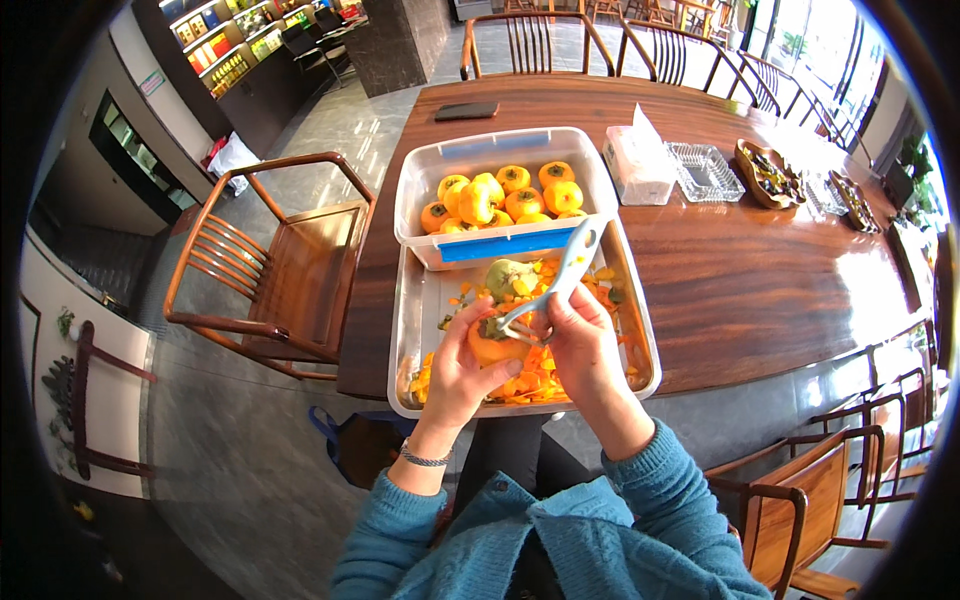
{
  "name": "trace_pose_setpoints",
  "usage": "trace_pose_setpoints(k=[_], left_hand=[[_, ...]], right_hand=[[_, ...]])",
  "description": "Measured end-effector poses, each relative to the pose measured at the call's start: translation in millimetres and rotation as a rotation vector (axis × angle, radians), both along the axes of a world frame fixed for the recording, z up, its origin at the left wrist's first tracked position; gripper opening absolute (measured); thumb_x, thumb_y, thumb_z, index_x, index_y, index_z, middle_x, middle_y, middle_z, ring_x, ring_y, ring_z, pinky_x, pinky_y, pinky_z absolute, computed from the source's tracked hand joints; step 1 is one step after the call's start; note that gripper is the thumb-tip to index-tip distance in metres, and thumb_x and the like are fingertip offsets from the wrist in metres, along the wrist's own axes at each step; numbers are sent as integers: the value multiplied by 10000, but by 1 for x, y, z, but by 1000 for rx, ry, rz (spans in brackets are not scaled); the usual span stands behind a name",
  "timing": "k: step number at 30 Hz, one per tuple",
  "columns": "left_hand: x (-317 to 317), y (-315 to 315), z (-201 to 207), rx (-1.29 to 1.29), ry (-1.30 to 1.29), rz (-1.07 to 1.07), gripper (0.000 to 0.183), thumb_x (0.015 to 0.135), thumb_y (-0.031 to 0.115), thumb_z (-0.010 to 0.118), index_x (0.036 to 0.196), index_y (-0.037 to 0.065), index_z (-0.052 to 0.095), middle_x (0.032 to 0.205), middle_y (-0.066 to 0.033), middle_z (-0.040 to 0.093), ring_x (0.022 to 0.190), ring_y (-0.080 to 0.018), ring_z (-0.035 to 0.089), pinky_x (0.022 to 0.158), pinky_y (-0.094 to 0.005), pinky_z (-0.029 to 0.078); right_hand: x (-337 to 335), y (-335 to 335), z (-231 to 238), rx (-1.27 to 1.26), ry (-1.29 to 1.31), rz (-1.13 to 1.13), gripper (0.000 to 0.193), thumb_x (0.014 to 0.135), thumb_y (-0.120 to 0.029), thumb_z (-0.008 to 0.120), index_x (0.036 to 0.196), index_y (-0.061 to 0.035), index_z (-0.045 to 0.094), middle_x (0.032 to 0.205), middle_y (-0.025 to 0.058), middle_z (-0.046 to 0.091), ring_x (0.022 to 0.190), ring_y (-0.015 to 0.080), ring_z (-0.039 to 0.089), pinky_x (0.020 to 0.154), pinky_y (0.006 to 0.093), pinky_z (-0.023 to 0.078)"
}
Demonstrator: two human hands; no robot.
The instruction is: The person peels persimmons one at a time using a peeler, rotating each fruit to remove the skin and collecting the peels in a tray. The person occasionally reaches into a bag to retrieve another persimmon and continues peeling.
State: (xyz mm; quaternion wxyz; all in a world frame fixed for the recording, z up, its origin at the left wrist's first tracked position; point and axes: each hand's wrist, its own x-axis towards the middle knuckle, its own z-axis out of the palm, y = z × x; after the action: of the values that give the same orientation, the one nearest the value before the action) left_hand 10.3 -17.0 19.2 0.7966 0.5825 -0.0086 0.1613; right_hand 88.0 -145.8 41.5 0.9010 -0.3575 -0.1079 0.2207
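My left hand [463, 372] is closed round an orange persimmon [492, 350], its leafy top facing up. In my right hand [584, 338] is a peeler [575, 262] with a pale blue handle, the handle pointing up and away. The peeler's blade end lies against the persimmon near its leafy top. Both hands are over a shallow tray [405, 335] strewn with orange peelings [530, 388]. A greenish round fruit [508, 278] lies in the tray just beyond my hands. Past it, a clear plastic box [420, 170] with a blue front strip holds several orange persimmons [482, 198].
The wooden table [740, 300] extends to the right. A dark phone [466, 111] lies at its far left. A tissue box [640, 168], a clear plastic container [704, 172] and a wooden dish [770, 174] stand at the right. A wooden armchair [300, 260] is at the left.
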Motion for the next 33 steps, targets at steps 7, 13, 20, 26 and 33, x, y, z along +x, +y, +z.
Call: trace_pose_setpoints(k=[7, 13, 20, 26, 33], left_hand=[[6, 3, -8, -85, -61, 112, 733, 767, 441, 652, 1318, 88, 321, 1245, -81, 454, 1171, -195, 444, 992, -347, 374], [1, 6, -6, -119, -71, 67, 681, 737, 263, 739, 1281, 112, 357, 1166, -37, 477, 1016, -155, 502, 802, -286, 476], [5, 2, -7, 122, 44, 79, 629, 730, -1, 700, 1240, 78, 341, 1154, -70, 455, 1102, -167, 472, 936, -297, 428], [1, 3, -3, 94, 50, -19, 571, 721, -18, 676, 1207, 57, 385, 1104, -76, 499, 1032, -158, 527, 921, -286, 441], [1, 12, 6, -152, 212, -131, 514, 655, 63, 629, 1143, 40, 469, 1013, -55, 532, 926, -134, 552, 760, -243, 483]], right_hand=[[-12, 9, 7, -79, -36, 54, 136, 901, -174, 537, 969, -58, 551, 768, -28, 526, 683, 54, 459, 650, 207, 388], [-9, 10, 13, -2, 72, -46, 140, 886, -146, 554, 988, -50, 560, 783, -37, 532, 693, 48, 446, 651, 196, 367], [-14, 10, 15, -125, -98, 61, 211, 863, -147, 602, 1025, -19, 559, 872, 7, 592, 780, 60, 525, 717, 221, 436], [-7, 9, 6, -85, -62, 72, 238, 838, -136, 631, 1038, -20, 574, 878, 24, 614, 799, 85, 565, 747, 244, 467], [-4, 5, -3, -122, -195, 114, 226, 833, -132, 639, 1022, -21, 584, 888, 32, 616, 832, 113, 579, 787, 273, 476]])
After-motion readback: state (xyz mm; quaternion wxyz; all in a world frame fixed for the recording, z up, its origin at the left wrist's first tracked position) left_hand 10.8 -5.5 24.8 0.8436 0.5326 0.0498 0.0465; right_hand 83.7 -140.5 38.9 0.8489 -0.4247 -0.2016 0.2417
